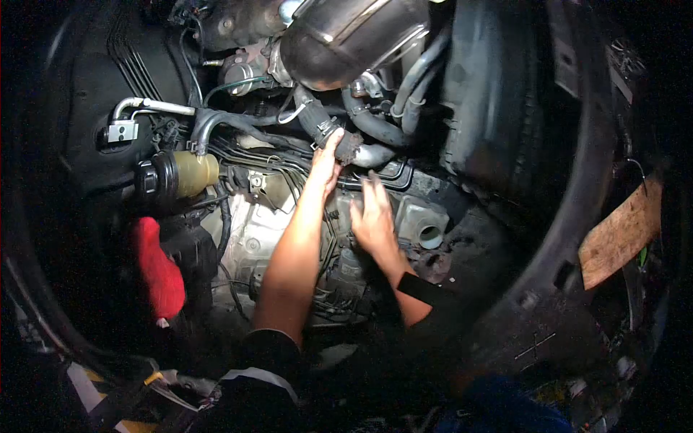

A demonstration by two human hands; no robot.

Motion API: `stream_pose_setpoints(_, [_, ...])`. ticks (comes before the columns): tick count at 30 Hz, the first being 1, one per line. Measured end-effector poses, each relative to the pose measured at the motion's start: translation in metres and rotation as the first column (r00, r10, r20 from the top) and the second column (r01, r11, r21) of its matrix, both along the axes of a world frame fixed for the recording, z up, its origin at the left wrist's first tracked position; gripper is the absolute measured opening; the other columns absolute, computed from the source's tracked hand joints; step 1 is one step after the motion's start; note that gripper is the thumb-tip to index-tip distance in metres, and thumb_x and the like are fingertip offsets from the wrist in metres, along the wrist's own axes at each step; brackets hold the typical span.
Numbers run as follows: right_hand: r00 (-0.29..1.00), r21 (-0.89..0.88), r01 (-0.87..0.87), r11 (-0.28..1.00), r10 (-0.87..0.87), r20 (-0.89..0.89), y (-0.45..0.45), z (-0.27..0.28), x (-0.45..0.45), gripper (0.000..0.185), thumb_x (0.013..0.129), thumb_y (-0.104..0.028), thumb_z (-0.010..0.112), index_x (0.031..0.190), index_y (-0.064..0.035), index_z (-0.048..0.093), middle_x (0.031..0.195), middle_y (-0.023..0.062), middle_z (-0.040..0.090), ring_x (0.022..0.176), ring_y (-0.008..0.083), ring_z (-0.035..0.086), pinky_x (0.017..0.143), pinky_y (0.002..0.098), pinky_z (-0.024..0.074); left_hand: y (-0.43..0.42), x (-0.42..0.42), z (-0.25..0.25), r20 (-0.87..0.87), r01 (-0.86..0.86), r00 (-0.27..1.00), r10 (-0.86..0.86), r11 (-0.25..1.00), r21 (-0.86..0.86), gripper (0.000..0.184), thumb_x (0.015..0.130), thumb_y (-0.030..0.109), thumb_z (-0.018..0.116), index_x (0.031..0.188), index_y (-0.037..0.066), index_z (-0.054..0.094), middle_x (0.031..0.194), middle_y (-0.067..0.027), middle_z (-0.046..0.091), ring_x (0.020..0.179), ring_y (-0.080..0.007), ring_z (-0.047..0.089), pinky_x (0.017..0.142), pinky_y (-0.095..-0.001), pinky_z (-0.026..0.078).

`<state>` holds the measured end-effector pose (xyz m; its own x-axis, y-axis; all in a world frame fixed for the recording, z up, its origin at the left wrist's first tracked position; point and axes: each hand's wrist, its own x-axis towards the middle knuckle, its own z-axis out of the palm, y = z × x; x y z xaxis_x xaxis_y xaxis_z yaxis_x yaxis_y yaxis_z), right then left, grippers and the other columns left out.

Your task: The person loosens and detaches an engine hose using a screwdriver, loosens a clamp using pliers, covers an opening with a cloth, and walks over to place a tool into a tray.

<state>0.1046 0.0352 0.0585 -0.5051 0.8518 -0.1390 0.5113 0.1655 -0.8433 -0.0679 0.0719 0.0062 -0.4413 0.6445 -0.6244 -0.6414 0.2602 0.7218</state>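
Head camera view: at nine o'clock, a yellowed reservoir lies on its side with its black cap facing outward, probably so that it can be reached for filling. Towards eight o'clock hangs a red cloth-like item, perhaps parked there to be handy; its exact kind is unclear. Just left of centre, towards eleven o'clock, the left hand is closed round the dark hose, thumb along its near side, likely to steady it beside the metal clamp. That hose runs from eleven o'clock down to a pale pipe near the centre. Close by, the right hand is blurred, fingers loosely apart and seemingly holding nothing, perhaps kept free for feeling around the joint. At two o'clock stands a tyre; a brown board leans at three o'clock. No brand, label or writing is legible anywhere
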Motion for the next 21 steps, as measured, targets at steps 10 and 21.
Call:
stream_pose_setpoints(10, [0.738,-0.175,-0.648,0.741,0.668,0.095,-0.092,0.103,0.193,0.034,0.095,-0.024,0.061,0.12,-0.0003,0.065,0.122,0.0209,0.063,0.111,0.0388,0.062,0.099,0.0445,0.0492,-0.041,0.003,0.154,-0.167,0.426,-0.357,-0.919,0.0,-0.905,0.075,0.09,0.067,0.057,0.123,0.0,0.065,0.112,-0.0278,0.068,0.102,-0.0395,0.068,0.087,-0.0493,0.052])
stream_pose_setpoints(21, [0.9,-0.191,-0.357,0.914,0.391,0.193,0.008,0.129,0.382,0.033,0.1,-0.028,0.057,0.116,-0.0023,0.068,0.109,0.0208,0.07,0.098,0.04,0.067,0.087,0.0449,0.0532,-0.154,0.176,0.405,-0.633,0.29,0.304,-0.712,0.702,-0.65,0.06,0.099,0.053,0.056,0.122,-0.002,0.063,0.107,-0.0245,0.07,0.104,-0.0317,0.068,0.094,-0.0383,0.048])
